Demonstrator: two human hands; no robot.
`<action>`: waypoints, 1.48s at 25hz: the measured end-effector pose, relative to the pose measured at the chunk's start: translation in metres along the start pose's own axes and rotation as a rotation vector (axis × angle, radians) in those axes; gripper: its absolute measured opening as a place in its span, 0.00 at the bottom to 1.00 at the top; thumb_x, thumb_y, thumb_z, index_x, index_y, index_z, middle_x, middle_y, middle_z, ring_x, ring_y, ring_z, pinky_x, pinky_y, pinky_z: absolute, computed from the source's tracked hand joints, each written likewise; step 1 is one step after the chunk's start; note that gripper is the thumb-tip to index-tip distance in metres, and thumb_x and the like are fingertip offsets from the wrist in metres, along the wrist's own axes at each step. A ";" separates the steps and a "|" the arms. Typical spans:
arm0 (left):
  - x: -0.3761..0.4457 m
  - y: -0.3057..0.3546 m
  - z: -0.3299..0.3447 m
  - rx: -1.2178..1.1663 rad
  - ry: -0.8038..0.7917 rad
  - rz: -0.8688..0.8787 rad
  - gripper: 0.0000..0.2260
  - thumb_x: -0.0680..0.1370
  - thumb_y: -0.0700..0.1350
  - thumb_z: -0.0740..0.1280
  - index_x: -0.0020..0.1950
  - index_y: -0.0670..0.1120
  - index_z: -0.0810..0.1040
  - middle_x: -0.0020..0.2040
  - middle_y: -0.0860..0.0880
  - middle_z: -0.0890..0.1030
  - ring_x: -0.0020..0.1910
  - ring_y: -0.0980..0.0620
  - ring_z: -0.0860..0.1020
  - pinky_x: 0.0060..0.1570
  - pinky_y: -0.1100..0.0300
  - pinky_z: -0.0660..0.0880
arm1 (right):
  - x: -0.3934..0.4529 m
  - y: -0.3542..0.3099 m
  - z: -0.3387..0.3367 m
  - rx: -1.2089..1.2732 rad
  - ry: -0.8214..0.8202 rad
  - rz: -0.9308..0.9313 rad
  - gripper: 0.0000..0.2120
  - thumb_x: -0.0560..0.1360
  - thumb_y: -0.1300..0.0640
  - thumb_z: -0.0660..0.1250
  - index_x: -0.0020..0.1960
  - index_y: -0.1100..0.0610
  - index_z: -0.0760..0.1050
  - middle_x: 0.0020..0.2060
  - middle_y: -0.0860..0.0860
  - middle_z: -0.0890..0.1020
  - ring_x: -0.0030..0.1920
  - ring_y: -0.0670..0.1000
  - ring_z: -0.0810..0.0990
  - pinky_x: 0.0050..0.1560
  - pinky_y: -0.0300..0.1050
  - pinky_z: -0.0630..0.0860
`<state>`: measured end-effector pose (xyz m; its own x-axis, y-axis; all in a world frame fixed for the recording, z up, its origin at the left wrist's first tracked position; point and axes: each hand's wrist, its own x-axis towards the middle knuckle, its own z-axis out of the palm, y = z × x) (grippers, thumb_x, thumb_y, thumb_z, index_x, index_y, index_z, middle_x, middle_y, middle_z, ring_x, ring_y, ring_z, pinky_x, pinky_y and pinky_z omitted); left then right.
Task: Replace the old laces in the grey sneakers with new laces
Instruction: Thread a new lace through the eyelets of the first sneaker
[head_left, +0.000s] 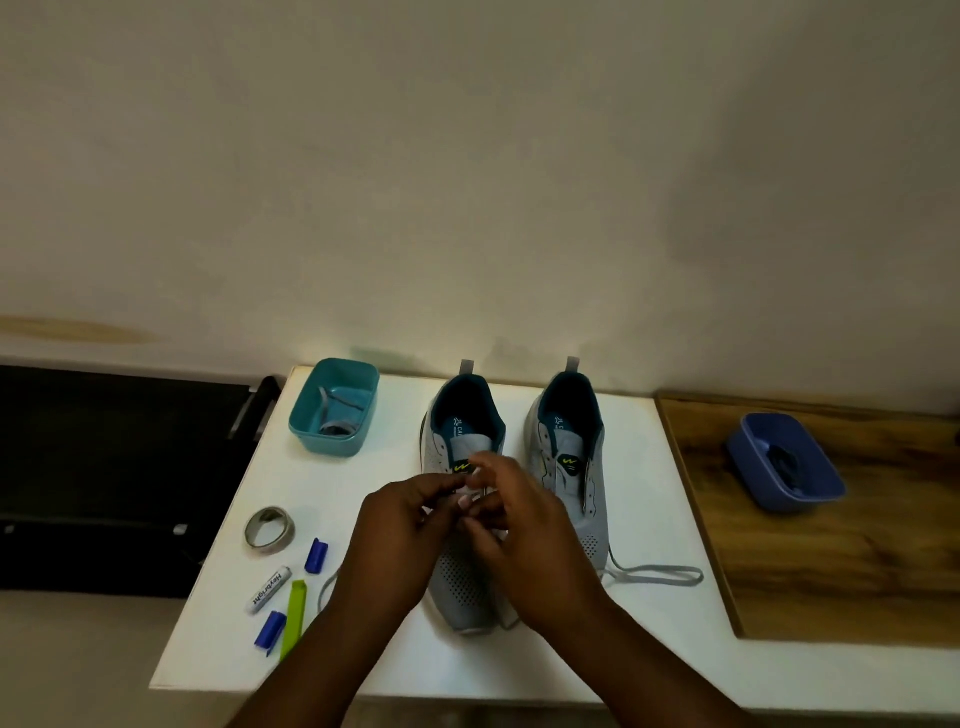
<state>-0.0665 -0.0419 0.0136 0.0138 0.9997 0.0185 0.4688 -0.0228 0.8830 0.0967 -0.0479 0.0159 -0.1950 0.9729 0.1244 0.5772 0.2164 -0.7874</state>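
Head view looks down on a white table (649, 467) against a pale wall. Two grey sneakers stand side by side on it with heels toward the wall and toes toward the person. Both hands work over the left grey sneaker (457, 571), above its lacing area. The left hand (395, 530) has its fingers curled inward and the right hand (524, 525) has its fingertips bent to meet them; they seem to pinch something small and pale between them at the eyelets, though what it is cannot be told for sure.

Just right of that shoe stands the right grey sneaker (569, 467), its tongue area open. A grey lace (654, 574) runs out from near its toe in a long loop across the table, on the side away from the left sneaker.

Left of the left sneaker, near the wall, sits a teal tub (306, 426) with grey laces (337, 415) coiled inside. Nearer the person on that same side lie a roll of tape (269, 527), two blue caps (316, 556), a battery (269, 590) and a green clip (292, 618).

Well to the right of the sneakers, on a wooden board (831, 571), a blue tub (748, 452) holds a dark bundle (787, 465), too dim to identify.
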 end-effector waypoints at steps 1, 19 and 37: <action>0.002 -0.004 0.002 0.035 0.022 -0.016 0.08 0.80 0.47 0.70 0.57 0.57 0.84 0.50 0.60 0.85 0.48 0.64 0.81 0.53 0.66 0.76 | 0.000 0.006 0.003 0.026 0.073 0.053 0.24 0.79 0.56 0.71 0.71 0.42 0.68 0.62 0.41 0.75 0.57 0.39 0.80 0.57 0.34 0.79; 0.016 -0.020 0.046 0.660 0.182 0.141 0.04 0.78 0.51 0.71 0.50 0.59 0.84 0.53 0.58 0.83 0.66 0.49 0.73 0.62 0.45 0.63 | 0.010 0.052 0.013 0.201 0.100 0.350 0.10 0.78 0.57 0.71 0.38 0.56 0.81 0.31 0.48 0.81 0.33 0.42 0.78 0.36 0.40 0.75; 0.011 -0.015 0.053 0.766 0.138 0.117 0.06 0.79 0.50 0.67 0.51 0.60 0.83 0.56 0.57 0.82 0.70 0.52 0.72 0.70 0.43 0.57 | 0.007 0.049 0.012 0.142 0.089 0.290 0.09 0.79 0.60 0.69 0.50 0.50 0.87 0.42 0.42 0.86 0.45 0.38 0.83 0.46 0.32 0.78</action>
<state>-0.0264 -0.0310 -0.0244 0.0141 0.9810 0.1935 0.9500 -0.0735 0.3036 0.1137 -0.0316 -0.0292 0.0350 0.9970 -0.0695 0.4813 -0.0778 -0.8731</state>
